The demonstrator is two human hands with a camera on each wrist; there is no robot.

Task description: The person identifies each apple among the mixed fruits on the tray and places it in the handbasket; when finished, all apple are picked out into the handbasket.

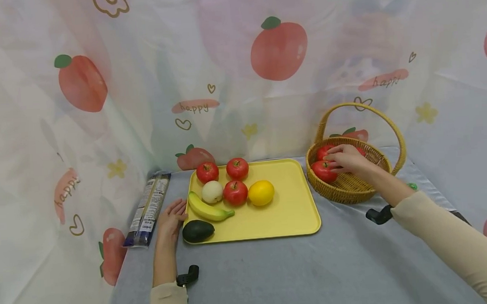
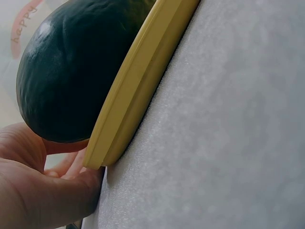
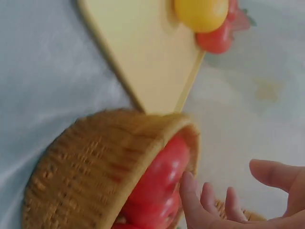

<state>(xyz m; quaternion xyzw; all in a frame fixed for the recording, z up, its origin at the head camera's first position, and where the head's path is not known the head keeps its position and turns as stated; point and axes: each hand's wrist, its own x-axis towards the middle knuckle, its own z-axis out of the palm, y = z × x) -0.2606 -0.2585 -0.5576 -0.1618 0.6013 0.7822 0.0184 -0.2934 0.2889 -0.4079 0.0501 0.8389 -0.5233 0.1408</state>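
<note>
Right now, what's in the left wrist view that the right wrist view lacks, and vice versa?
Only left wrist: the dark green avocado, the left hand at the edge of the yellow tray, and a "happy" print.

Only right wrist: the woven basket with red apples inside, the right hand with thumb and fingers apart, the lemon with red fruit beside it, and a blurry yellow print.

Both: the tray, the grey cloth and the pale backdrop.

Shiny labelled packages (image 1: 148, 209) on grey cloth (image 1: 284, 275); behind, a pale fruit-patterned curtain (image 1: 228, 46)
</note>
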